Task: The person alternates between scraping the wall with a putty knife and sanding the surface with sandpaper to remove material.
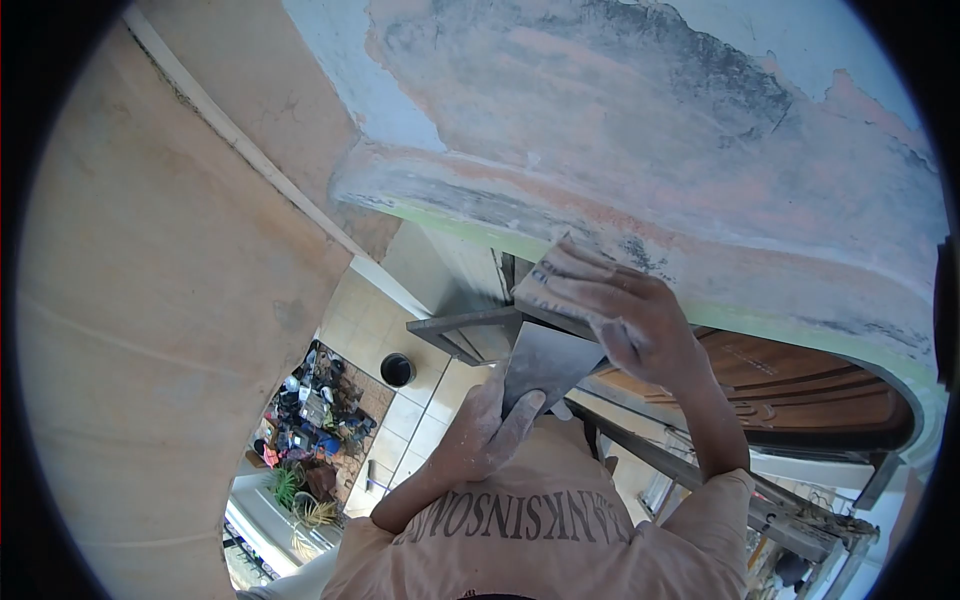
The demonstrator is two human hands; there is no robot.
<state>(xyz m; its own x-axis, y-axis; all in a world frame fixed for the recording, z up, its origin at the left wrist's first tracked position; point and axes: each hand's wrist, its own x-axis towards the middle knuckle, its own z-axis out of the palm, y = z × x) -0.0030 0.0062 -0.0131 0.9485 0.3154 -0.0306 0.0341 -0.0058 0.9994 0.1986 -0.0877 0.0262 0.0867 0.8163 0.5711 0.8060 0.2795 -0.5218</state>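
Observation:
Near the middle, my left hand (492, 428) grips a flat grey metal plate (550, 362), its thumb lying on the plate's face. Above and to the right, my right hand (635, 315), dusty with white powder, holds a sheet of sandpaper (553, 283) with lettering on its back. The sandpaper's upper corner is close to the lower edge of the patchy plastered wall (600, 200); whether it touches cannot be made out. The metal plate is just below the sandpaper.
A brown wooden arched panel (800, 385) lies below the plaster edge at right, above wooden beams (700, 480). Far below on the tiled floor (425, 400) stand a black bucket (397, 370) and a pile of mixed items (318, 400). A bare wall (170, 330) fills the left.

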